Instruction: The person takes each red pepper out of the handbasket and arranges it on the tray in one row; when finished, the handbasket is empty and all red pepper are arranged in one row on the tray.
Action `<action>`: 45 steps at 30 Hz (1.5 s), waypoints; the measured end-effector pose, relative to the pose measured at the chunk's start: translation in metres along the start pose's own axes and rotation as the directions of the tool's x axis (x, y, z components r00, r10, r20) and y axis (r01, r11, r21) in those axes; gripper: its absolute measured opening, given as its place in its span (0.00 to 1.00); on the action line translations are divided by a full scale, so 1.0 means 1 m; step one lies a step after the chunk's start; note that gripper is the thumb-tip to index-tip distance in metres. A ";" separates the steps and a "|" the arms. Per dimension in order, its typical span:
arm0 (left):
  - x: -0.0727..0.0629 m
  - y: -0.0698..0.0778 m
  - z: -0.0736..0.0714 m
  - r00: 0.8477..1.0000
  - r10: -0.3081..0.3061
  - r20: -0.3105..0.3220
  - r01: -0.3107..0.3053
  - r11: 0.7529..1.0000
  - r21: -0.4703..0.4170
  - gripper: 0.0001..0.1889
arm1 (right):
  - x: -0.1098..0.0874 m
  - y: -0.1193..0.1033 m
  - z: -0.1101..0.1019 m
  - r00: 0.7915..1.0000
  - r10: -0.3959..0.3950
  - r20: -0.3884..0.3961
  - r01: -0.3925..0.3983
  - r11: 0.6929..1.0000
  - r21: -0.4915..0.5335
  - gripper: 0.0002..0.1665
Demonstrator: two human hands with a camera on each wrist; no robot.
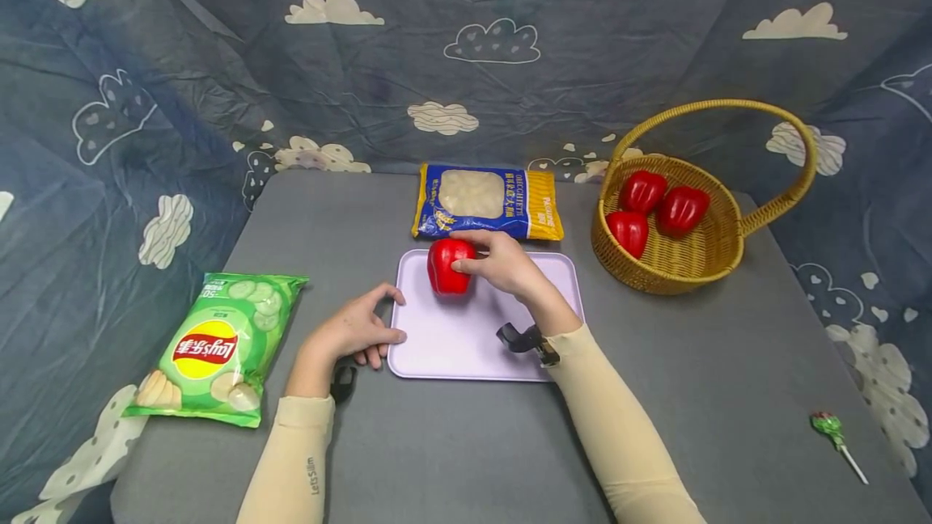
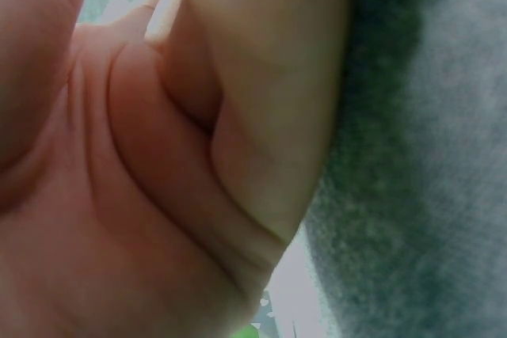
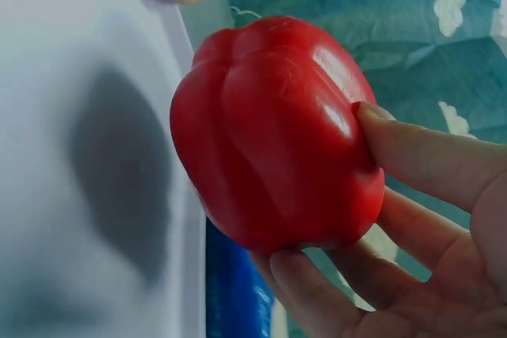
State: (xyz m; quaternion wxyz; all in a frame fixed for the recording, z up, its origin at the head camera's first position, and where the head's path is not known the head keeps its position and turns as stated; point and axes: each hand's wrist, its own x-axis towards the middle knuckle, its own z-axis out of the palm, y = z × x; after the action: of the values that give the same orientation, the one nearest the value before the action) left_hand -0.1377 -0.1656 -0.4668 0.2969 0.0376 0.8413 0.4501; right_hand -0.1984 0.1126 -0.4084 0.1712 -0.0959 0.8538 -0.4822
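A red bell pepper (image 1: 450,267) is held by my right hand (image 1: 504,264) above the far left part of a lilac tray (image 1: 502,297). In the right wrist view the thumb presses one side of the pepper (image 3: 273,136), with fingers round the other. The pepper's shadow falls on the tray. My left hand (image 1: 355,326) is at the tray's left edge, thumb and index finger spread apart and touching the rim. In the left wrist view its palm (image 2: 135,195) fills much of the picture, and the fingertips are hidden.
A wicker basket (image 1: 655,277) with three red bell peppers stands at the back right. Behind the tray lies a blue and yellow pasta bag (image 1: 473,196). A green chip bag (image 1: 218,346) lies left, and a green-wrapped lollipop (image 1: 830,427) lies far right on the grey table (image 1: 466,451).
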 end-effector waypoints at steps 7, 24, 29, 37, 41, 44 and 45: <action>0.000 0.001 0.000 1.000 -0.025 -0.004 0.025 1.000 0.009 0.27 | 0.015 0.000 0.022 1.000 -0.016 -0.006 0.016 0.999 -0.029 0.33; 0.000 -0.002 0.000 1.000 0.001 0.004 -0.001 1.000 0.004 0.25 | 0.031 0.006 0.053 0.991 -0.059 -0.120 0.054 0.997 -0.046 0.34; 0.000 -0.003 0.000 1.000 0.003 0.001 -0.003 1.000 0.008 0.25 | 0.033 0.011 0.058 0.990 -0.065 -0.127 0.067 0.998 0.012 0.33; 0.000 -0.002 0.000 1.000 0.000 0.000 0.000 1.000 0.010 0.25 | 0.035 0.015 0.062 0.987 -0.078 -0.142 0.084 0.996 0.035 0.33; 0.001 -0.002 0.001 1.000 -0.011 -0.003 0.011 1.000 0.014 0.25 | 0.037 0.015 0.065 0.985 -0.088 -0.145 0.094 0.995 0.030 0.33; 0.001 -0.002 0.001 1.000 -0.017 -0.003 0.017 1.000 0.016 0.25 | 0.037 0.015 0.067 0.986 -0.090 -0.144 0.096 0.995 0.035 0.33; 0.001 -0.001 0.001 1.000 -0.017 -0.003 0.017 1.000 0.016 0.25 | 0.037 0.015 0.067 0.986 -0.089 -0.142 0.095 0.995 0.039 0.33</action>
State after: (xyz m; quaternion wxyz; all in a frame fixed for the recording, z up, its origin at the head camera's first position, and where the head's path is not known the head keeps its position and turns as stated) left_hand -0.1378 -0.1658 -0.4685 0.2992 0.0321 0.8456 0.4409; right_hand -0.2069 0.0551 -0.4608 0.0904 -0.0972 0.8472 -0.5144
